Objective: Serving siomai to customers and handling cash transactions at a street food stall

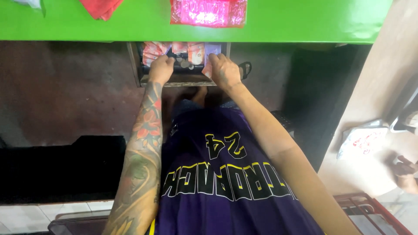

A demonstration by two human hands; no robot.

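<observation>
A shallow drawer is seen pulled out from under the green desk, and both hands are reached into it from the near side; the left hand is laid with curled fingers on the pink banknotes at the left end; whether a note is pinched cannot be told; the right hand is bent over the right end, and a pinkish note is seen just beside its thumb, apparently held. Between the hands, slightly beyond them, some coins are lying; the drawer's long axis is running across, from hand to hand; the coins are about equally near to both.
</observation>
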